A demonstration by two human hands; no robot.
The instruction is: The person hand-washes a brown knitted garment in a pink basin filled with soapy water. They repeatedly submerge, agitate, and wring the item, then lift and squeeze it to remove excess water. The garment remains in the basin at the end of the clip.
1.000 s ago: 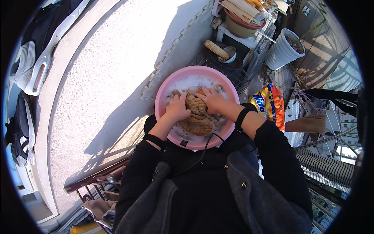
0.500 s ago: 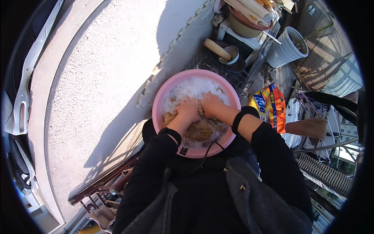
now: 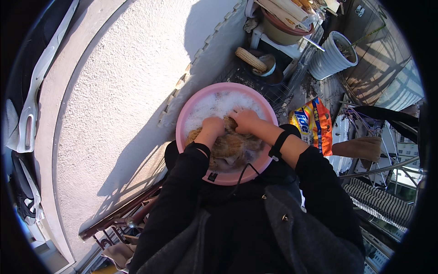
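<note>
A pink round basin [image 3: 184, 106] filled with foamy water [image 3: 214, 102] stands in front of me. In it lies a soaked, bunched brown cloth [image 3: 230, 147] with a shaggy surface, partly under the suds. My left hand [image 3: 213, 126] is closed like a fist on the cloth's left upper part. Beside it, my right hand [image 3: 243, 120] grips the cloth with bent fingers, its fingertips near the foam. Both wrists wear black bands. The lower part of the cloth sits in murky water near the basin's front rim.
To the right lies a yellow and orange packet [image 3: 315, 125]. Behind the basin, a corn cob [image 3: 251, 59] rests by a bowl on a wire rack [image 3: 285, 93]. A white ribbed plant pot [image 3: 331, 57] stands farther right. A pale rough wall [image 3: 123, 86] runs along the left.
My left hand has drawn its fingers into a fist. My right hand has shifted slightly, and more of its fingers show. The cloth is bunched higher between and below my hands.
</note>
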